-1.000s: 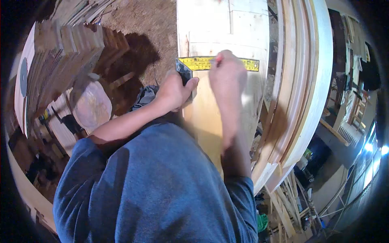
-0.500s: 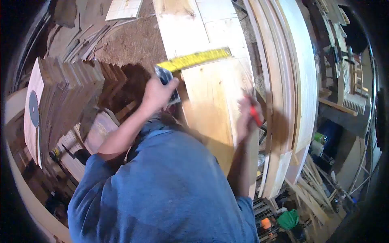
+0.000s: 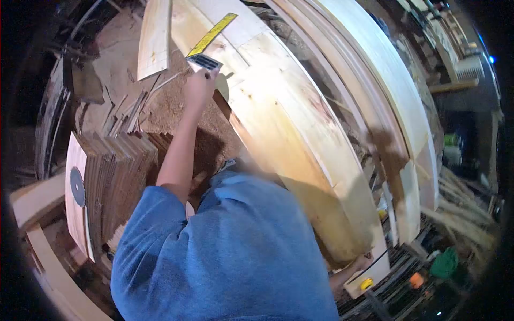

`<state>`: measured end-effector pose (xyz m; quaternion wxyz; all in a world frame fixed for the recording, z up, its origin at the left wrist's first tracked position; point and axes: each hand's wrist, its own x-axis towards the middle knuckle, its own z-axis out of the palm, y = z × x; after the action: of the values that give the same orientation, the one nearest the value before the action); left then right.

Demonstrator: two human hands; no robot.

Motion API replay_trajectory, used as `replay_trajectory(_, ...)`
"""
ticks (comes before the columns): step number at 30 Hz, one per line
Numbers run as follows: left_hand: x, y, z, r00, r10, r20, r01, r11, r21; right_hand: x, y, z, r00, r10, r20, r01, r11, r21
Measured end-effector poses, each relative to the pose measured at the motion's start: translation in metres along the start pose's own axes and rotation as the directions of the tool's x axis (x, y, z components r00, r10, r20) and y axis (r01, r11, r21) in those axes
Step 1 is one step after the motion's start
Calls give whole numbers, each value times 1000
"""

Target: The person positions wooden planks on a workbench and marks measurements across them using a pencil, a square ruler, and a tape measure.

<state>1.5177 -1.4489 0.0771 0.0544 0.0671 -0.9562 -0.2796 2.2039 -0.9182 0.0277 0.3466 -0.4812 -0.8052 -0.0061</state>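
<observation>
My left hand point(image 3: 200, 88) is closed around the dark and silver stock of a try square point(image 3: 213, 35), whose yellow marked blade points away over pale boards. Below it lies a wide wooden board point(image 3: 278, 134), running from near the square down towards my right side. My right hand point(image 3: 362, 262) is low at the near end of the boards, small and dim, its fingers looking curled; what they hold, if anything, I cannot make out. Close beside that hand, a round yellow object point(image 3: 366, 283) rests on a light piece of wood.
Long planks point(image 3: 369, 85) stand side by side to the right. A stack of boards point(image 3: 115, 182) with a circular saw blade point(image 3: 77, 186) against its front is at the left. Sawdust covers the ground point(image 3: 166, 107). Green cloth point(image 3: 444, 263) and an orange object point(image 3: 416, 280) lie lower right.
My left hand has carried the try square forward, away from its earlier place across the board. My right hand has gone down to the near end; the red pencil-like thing it held no longer shows.
</observation>
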Motion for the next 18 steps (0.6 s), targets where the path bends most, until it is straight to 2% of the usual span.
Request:
replay_trajectory(1, -12, 4, 6, 998, 63, 4, -63, 998, -5, -21, 18, -20, 993, 113, 36, -105, 980, -169)
replay_trajectory(2, -19, -4, 15, 970, 243, -16, -243, 968, -60, -39, 31, -36, 967, 238, 94, -195, 923, -333)
replay_trajectory(4, -32, -5, 21, 941, 338, 13, -338, 941, -2, -68, 58, -49, 888, 417, 193, -241, 781, -575)
replay_trajectory(6, -34, -18, 31, 918, 397, 13, -397, 918, -14, -79, 58, -48, 856, 458, 239, -273, 794, -543)
replay_trajectory(7, -28, -26, 41, 910, 414, 3, -413, 909, -55, -81, 46, -49, 858, 473, 200, -402, 861, -313)
replay_trajectory(10, -29, -29, 49, 896, 444, -9, -441, 891, 104, -72, 38, -35, 823, 556, 115, -489, 798, -353)
replay_trajectory(12, -32, -28, 49, 929, 368, 25, -369, 926, 77, -66, 29, -29, 841, 535, 83, -490, 817, -304)
replay_trajectory(14, -11, -47, 61, 967, 249, 56, -250, 968, 13, -62, 7, -40, 812, 578, 79, -514, 773, -372)
replay_trajectory(15, -27, -36, 42, 972, 204, 116, -208, 978, 20, -56, 0, -40, 800, 594, 83, -519, 756, -400)
replay_trajectory(16, -49, -26, 27, 973, 154, 171, -161, 987, 30, -60, 9, -47, 873, 464, 152, -402, 859, -315)
replay_trajectory(17, -69, -18, 10, 969, 100, 224, -113, 993, 43, -66, 41, -43, 889, 446, 103, -411, 877, -249)
replay_trajectory(18, -81, -36, 13, 966, 113, 234, -127, 991, 46, -72, 85, -34, 900, 432, 56, -417, 891, -182)
